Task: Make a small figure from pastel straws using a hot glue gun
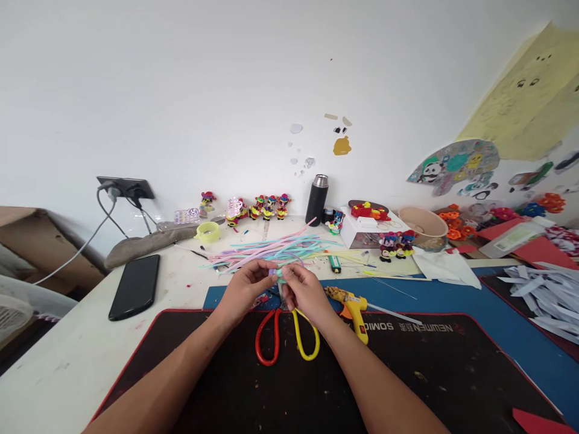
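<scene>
At the centre, my left hand and my right hand meet with fingertips pinched on a small piece of pipe cleaner, mint green and purple. A thin purple strand of it curves up over the right fingers. Its exact shape is partly hidden by the fingers. Just beyond my hands spreads a loose pile of pastel pipe cleaners. Below the hands lie scissors with one red and one yellow handle, blades partly covered by the hands. A yellow glue gun rests right of my right hand.
Beneath my arms lies a black desk mat. A phone and yellow tape roll are left. Along the wall stand small figures and a black thermos. White strips and a beige bowl are right.
</scene>
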`<state>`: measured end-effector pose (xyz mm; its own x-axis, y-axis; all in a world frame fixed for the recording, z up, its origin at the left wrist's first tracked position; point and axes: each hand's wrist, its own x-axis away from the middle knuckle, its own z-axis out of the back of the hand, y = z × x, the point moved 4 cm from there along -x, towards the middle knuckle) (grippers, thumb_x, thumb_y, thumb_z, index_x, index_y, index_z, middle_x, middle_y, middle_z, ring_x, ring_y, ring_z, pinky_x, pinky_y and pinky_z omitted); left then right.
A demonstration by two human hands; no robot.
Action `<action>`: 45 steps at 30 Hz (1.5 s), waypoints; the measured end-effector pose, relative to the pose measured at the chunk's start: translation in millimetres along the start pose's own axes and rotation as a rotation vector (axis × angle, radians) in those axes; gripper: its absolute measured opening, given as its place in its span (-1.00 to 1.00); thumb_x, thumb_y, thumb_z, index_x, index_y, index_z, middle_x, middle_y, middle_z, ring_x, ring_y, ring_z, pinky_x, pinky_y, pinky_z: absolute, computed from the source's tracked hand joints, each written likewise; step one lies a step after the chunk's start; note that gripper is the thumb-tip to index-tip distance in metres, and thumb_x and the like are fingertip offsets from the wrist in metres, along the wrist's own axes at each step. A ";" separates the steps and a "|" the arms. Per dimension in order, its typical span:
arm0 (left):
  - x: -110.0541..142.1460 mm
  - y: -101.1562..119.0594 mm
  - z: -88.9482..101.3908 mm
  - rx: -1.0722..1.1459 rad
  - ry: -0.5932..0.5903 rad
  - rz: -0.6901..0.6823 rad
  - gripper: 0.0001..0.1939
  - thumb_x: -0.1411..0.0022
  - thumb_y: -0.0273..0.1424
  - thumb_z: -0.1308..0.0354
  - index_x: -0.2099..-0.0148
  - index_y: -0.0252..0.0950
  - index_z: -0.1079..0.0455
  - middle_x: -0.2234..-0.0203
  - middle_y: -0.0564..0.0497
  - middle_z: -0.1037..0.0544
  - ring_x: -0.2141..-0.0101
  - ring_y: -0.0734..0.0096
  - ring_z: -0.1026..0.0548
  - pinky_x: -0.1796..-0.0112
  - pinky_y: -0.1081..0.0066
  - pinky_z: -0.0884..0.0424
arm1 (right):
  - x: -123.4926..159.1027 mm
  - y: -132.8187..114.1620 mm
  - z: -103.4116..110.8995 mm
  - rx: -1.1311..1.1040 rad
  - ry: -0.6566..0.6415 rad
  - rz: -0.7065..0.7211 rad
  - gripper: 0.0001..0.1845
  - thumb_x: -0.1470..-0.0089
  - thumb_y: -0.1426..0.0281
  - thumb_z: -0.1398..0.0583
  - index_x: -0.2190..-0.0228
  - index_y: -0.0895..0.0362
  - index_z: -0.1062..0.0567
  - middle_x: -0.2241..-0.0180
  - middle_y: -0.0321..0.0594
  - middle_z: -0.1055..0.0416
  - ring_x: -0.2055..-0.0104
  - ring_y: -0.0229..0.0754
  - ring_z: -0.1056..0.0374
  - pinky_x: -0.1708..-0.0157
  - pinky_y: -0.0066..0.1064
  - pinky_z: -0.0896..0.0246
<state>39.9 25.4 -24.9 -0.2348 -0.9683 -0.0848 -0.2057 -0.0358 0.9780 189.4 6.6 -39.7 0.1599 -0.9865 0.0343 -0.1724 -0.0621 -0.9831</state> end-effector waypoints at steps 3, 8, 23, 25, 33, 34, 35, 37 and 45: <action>0.2 -1.7 0.0 -0.036 -0.017 -0.022 -0.60 0.00 -0.19 -0.52 0.17 -0.26 -0.55 0.35 0.00 -0.61 0.28 0.28 -0.55 0.18 0.31 -0.46 | -1.2 3.3 0.8 -0.037 0.006 -0.024 -0.43 -0.08 -0.15 -0.28 0.27 0.11 -0.42 0.61 -0.45 -0.37 0.76 -0.37 -0.21 0.77 -0.55 -0.04; 1.5 -4.1 0.4 -0.130 -0.037 -0.058 -0.61 -0.09 -0.16 -0.45 0.13 -0.27 -0.51 0.32 -0.01 -0.59 0.27 0.28 -0.54 0.22 0.32 -0.45 | 0.2 1.8 1.2 -0.071 0.038 -0.059 -0.42 -0.07 -0.17 -0.28 0.31 0.11 -0.42 0.60 -0.43 -0.40 0.75 -0.38 -0.25 0.79 -0.58 0.12; 2.7 -4.9 1.2 -0.191 -0.044 -0.017 -0.60 -0.11 -0.16 -0.43 0.10 -0.27 -0.50 0.44 0.06 -0.55 0.39 0.37 -0.48 0.35 0.40 -0.36 | -0.1 1.4 2.6 -0.088 0.053 -0.085 -0.48 0.01 -0.07 -0.37 0.33 0.12 -0.46 0.62 -0.44 -0.37 0.75 -0.39 -0.22 0.78 -0.57 0.18; 2.8 -5.2 0.8 -0.176 -0.044 -0.011 -0.60 -0.11 -0.16 -0.44 0.10 -0.28 -0.50 0.42 0.05 -0.56 0.37 0.36 -0.49 0.33 0.39 -0.37 | -0.2 1.9 2.7 -0.097 0.051 -0.090 -0.48 0.02 -0.07 -0.37 0.32 0.12 -0.46 0.62 -0.44 -0.37 0.75 -0.39 -0.22 0.78 -0.57 0.16; 3.2 -4.1 -0.3 -0.151 -0.043 -0.006 -0.63 -0.11 -0.19 -0.44 0.12 -0.28 -0.50 0.42 0.06 -0.56 0.38 0.39 -0.48 0.32 0.40 -0.37 | 0.3 2.0 2.6 -0.105 0.038 -0.098 -0.47 0.02 -0.08 -0.38 0.31 0.11 -0.45 0.62 -0.45 -0.37 0.74 -0.39 -0.21 0.76 -0.57 0.11; 3.2 -3.7 -0.5 -0.146 -0.046 -0.007 -0.63 -0.11 -0.19 -0.44 0.12 -0.28 -0.50 0.42 0.06 -0.56 0.38 0.39 -0.48 0.32 0.41 -0.37 | 0.4 1.9 2.6 -0.102 0.037 -0.099 -0.46 0.02 -0.08 -0.37 0.31 0.11 -0.45 0.62 -0.45 -0.37 0.74 -0.39 -0.21 0.76 -0.57 0.12; 3.2 -3.5 -0.6 -0.140 -0.049 -0.006 -0.63 -0.10 -0.19 -0.44 0.12 -0.28 -0.51 0.42 0.06 -0.55 0.38 0.39 -0.48 0.33 0.41 -0.37 | 0.4 1.7 2.7 -0.100 0.039 -0.101 -0.46 0.03 -0.08 -0.37 0.31 0.11 -0.45 0.62 -0.45 -0.36 0.74 -0.39 -0.21 0.76 -0.57 0.13; 3.3 -3.4 -0.7 -0.129 -0.049 0.000 -0.62 -0.10 -0.19 -0.45 0.12 -0.28 -0.51 0.43 0.06 -0.55 0.38 0.38 -0.48 0.34 0.41 -0.37 | 0.6 1.1 2.9 -0.093 0.044 -0.103 -0.45 0.04 -0.09 -0.37 0.32 0.11 -0.45 0.62 -0.45 -0.36 0.75 -0.39 -0.20 0.77 -0.56 0.15; 3.7 -6.6 0.6 -0.113 -0.019 0.006 -0.61 -0.08 -0.18 -0.47 0.12 -0.28 -0.52 0.45 0.05 -0.56 0.39 0.38 -0.50 0.34 0.40 -0.40 | 1.6 -2.6 1.8 -0.088 0.051 -0.093 -0.47 0.04 -0.09 -0.37 0.35 0.10 -0.44 0.64 -0.47 -0.31 0.74 -0.38 -0.18 0.77 -0.54 0.18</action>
<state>39.9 22.1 -31.7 -0.2534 -0.9639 -0.0818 -0.0961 -0.0590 0.9936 191.9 5.4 -37.4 0.1300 -0.9822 0.1360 -0.2437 -0.1645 -0.9558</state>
